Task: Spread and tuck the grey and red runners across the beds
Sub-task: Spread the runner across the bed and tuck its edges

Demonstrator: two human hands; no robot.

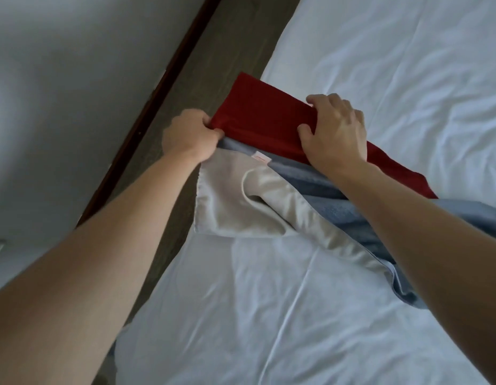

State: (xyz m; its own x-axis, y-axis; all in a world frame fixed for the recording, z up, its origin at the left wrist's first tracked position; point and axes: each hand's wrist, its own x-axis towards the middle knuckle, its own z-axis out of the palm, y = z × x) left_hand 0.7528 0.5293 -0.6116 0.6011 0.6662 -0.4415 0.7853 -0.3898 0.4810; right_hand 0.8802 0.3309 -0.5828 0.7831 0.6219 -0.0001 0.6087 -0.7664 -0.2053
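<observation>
A red and grey runner lies bunched across the white bed (380, 65), reaching its left edge. The red band (257, 120) is on the far side, and the grey band (338, 201) runs beside it. A folded-back part shows the off-white lining (227, 201) with a small label. My left hand (188, 134) is shut on the runner's end corner, over the gap beside the bed. My right hand (335, 132) grips the red band at the bed's edge, with fingers curled over its far side.
A dark wooden floor strip (202, 65) runs between the bed and a white wall (74, 79) with a dark skirting board. The white sheet (269, 315) is creased in front of the runner.
</observation>
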